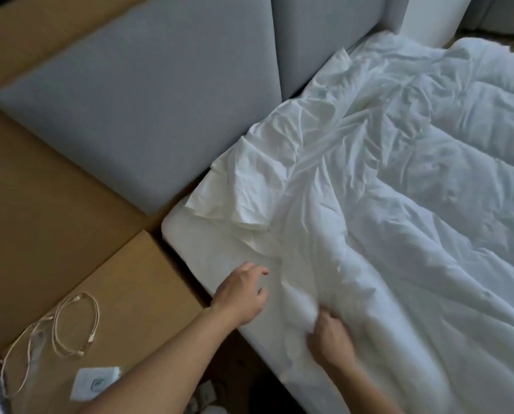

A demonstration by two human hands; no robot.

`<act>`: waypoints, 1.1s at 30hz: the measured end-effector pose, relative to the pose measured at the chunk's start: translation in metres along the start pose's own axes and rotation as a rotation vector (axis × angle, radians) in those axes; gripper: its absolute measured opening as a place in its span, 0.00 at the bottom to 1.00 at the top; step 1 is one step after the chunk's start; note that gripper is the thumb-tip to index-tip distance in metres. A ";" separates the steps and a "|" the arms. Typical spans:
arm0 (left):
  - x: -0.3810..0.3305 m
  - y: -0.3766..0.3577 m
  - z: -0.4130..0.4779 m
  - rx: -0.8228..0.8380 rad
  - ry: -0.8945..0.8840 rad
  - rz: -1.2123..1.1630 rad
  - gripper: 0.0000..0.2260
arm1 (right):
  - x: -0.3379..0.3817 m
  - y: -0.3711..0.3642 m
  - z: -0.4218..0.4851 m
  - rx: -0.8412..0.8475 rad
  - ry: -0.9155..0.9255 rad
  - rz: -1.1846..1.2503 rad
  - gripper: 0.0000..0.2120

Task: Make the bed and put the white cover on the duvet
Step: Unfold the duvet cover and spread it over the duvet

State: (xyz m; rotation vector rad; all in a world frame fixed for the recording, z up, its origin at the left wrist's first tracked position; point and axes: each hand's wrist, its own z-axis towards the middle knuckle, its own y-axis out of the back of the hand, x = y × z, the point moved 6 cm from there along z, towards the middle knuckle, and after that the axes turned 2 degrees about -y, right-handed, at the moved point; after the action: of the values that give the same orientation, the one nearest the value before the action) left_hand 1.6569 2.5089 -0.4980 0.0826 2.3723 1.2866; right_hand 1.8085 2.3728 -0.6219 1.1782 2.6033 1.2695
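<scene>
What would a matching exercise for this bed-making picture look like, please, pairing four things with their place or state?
Things:
1. left hand
2. right hand
3. cable
4. grey padded panel

Places or states:
A. coiled on the brown bedside top
B. gripping a bunch of white bedding
C. standing at the head of the bed
D. fingers spread, holding nothing, over the mattress corner

Pairs: 1-D, 2-B, 3-A, 4-C.
</scene>
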 end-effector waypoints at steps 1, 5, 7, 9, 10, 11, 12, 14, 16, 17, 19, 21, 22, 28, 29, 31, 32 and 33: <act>0.009 -0.009 0.024 0.023 0.021 0.004 0.20 | 0.014 -0.008 -0.002 0.047 0.048 0.056 0.25; 0.044 -0.031 0.111 0.097 0.052 0.011 0.25 | 0.084 -0.051 -0.016 0.401 0.150 0.040 0.33; 0.051 -0.037 0.151 0.115 0.031 -0.009 0.28 | 0.108 -0.044 -0.009 0.506 0.141 0.010 0.31; 0.049 -0.049 0.184 0.153 -0.009 0.048 0.30 | 0.125 -0.005 0.016 0.397 0.141 0.059 0.21; 0.046 -0.053 0.195 0.161 -0.031 0.105 0.29 | 0.132 0.022 0.032 0.244 0.151 0.102 0.17; 0.041 -0.056 0.202 0.145 -0.030 0.148 0.26 | 0.141 0.053 0.050 0.071 0.171 0.178 0.14; 0.039 -0.061 0.207 0.077 -0.043 0.159 0.22 | 0.152 0.081 0.068 -0.070 0.206 0.287 0.13; 0.034 -0.052 0.206 -0.134 -0.087 0.008 0.13 | 0.173 0.116 0.117 -0.102 0.263 0.475 0.18; 0.037 -0.047 0.210 -0.199 -0.178 0.026 0.10 | 0.187 0.131 0.167 0.030 0.206 0.604 0.27; 0.041 -0.044 0.214 -0.154 -0.243 0.052 0.09 | 0.185 0.137 0.190 0.028 0.136 0.631 0.31; 0.060 -0.032 0.228 -0.058 -0.255 0.046 0.08 | 0.161 0.152 0.216 -0.090 -0.034 0.627 0.32; 0.089 -0.009 0.241 -0.113 -0.141 -0.023 0.08 | 0.129 0.161 0.220 -0.211 -0.191 0.654 0.30; 0.098 -0.002 0.245 -0.149 -0.099 -0.042 0.07 | 0.115 0.164 0.217 -0.239 -0.246 0.655 0.31; 0.110 0.038 0.252 -0.341 -0.028 -0.221 0.08 | 0.078 0.161 0.215 -0.315 -0.368 0.637 0.33; 0.117 0.050 0.251 -0.412 -0.010 -0.240 0.07 | 0.074 0.162 0.216 -0.324 -0.387 0.648 0.33; 0.140 0.080 0.251 -0.545 0.058 -0.275 0.07 | 0.069 0.162 0.215 -0.349 -0.411 0.671 0.33; 0.155 0.096 0.250 -0.610 0.116 -0.287 0.06 | 0.067 0.161 0.216 -0.351 -0.421 0.685 0.34; 0.173 0.111 0.249 -0.681 0.190 -0.308 0.06 | 0.067 0.159 0.217 -0.343 -0.432 0.698 0.34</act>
State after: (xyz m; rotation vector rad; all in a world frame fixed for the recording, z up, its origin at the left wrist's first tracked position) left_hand 1.5846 2.8113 -0.5856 -0.6048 1.8550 1.9124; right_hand 1.9287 2.6221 -0.6392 2.0759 1.6360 1.2626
